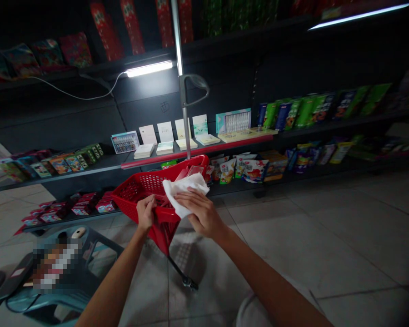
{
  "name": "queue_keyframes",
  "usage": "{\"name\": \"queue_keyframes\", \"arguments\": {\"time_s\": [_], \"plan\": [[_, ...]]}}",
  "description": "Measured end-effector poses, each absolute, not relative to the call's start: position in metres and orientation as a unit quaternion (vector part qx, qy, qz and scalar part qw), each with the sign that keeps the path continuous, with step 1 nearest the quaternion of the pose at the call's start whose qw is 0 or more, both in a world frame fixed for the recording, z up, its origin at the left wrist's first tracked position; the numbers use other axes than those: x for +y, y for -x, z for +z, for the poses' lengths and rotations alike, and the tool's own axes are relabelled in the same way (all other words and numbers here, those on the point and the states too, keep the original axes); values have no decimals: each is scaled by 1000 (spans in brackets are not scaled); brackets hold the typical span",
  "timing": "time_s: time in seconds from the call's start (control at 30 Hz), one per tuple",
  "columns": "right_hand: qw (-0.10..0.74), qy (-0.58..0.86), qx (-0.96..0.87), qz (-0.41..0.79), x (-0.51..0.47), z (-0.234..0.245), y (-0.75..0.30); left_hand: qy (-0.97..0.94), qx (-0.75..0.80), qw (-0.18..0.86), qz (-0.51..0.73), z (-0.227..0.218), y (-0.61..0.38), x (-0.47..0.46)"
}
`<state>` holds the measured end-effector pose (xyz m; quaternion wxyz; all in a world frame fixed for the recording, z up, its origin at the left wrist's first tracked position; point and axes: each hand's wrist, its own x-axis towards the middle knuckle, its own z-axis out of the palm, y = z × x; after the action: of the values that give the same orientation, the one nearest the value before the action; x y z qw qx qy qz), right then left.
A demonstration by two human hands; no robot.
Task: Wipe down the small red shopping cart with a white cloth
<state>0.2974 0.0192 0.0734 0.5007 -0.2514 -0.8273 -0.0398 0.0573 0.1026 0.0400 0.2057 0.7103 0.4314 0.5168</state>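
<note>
A red plastic shopping basket (129, 206) with perforated sides stands tilted in front of me. My left hand (146, 212) is closed around its near rim. My right hand (198, 210) holds a white cloth (180, 188), fingers laid over it, at the basket's right-hand rim. Part of that rim is hidden beneath the cloth. A long metal pole (185, 120) with a grey loop grip (196, 88) rises behind the basket. Under the basket, a dark rod runs down to a small wheel (190, 282) near the floor.
Dark shelves (225, 81) with books, snack bags and boxes stretch across the back. Low at left is a grey-blue plastic stool (95, 243) with things on it, partly pixelated. A lit tube lamp (150, 69) hangs above the books. Tiled floor (293, 236) extends to the right.
</note>
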Motion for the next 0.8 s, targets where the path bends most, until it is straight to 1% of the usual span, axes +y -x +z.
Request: {"name": "queue_keyframes", "arguments": {"time_s": [0.1,0.2,0.4,0.53,0.67,0.8], "plan": [[505,276,-817,-36,32,75,-305,-682,419,239,550,41,-55,102],[505,289,-813,-37,44,75,-311,-684,417,256,541,43,-51,99],[555,332,-762,-34,67,71,-326,-696,405,277,525,50,-33,92],[570,359,-738,-31,80,68,-336,-702,393,299,513,55,-14,91],[572,377,-728,-35,86,63,-340,-719,396,314,478,59,10,90],[555,389,-732,-67,87,63,-338,-725,404,330,450,62,31,89]]}}
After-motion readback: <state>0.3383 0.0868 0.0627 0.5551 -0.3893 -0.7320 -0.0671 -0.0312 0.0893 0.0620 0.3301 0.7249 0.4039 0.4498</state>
